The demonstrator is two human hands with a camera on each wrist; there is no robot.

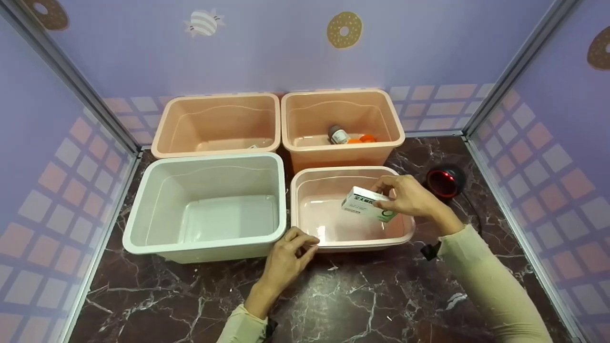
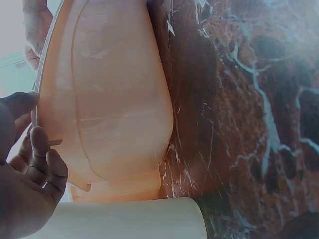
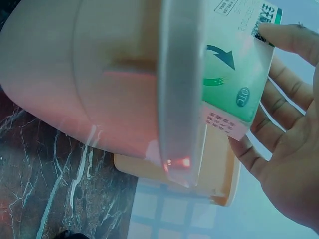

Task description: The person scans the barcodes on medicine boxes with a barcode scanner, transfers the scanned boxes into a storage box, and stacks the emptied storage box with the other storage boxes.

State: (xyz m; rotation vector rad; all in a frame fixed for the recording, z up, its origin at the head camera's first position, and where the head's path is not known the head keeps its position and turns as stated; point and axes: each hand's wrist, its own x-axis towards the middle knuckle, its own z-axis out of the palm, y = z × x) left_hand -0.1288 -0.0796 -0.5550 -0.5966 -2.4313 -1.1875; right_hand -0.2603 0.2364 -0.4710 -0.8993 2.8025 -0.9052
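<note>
My right hand holds a white and green medicine box, tilted, over the front right pale pink bin. In the right wrist view, thumb and fingers pinch the medicine box by its edges, and an "OTC" mark shows on its green face. The bin's rim hides part of the box there. At the same bin's near left corner, my left hand grips the rim. Thumb and fingertips lie on either side of that rim in the left wrist view.
A white bin stands front left, against the pink one. Behind are two peach bins; the right one contains a brown bottle and orange items, the left one a small white item. A black scanner glows red at right.
</note>
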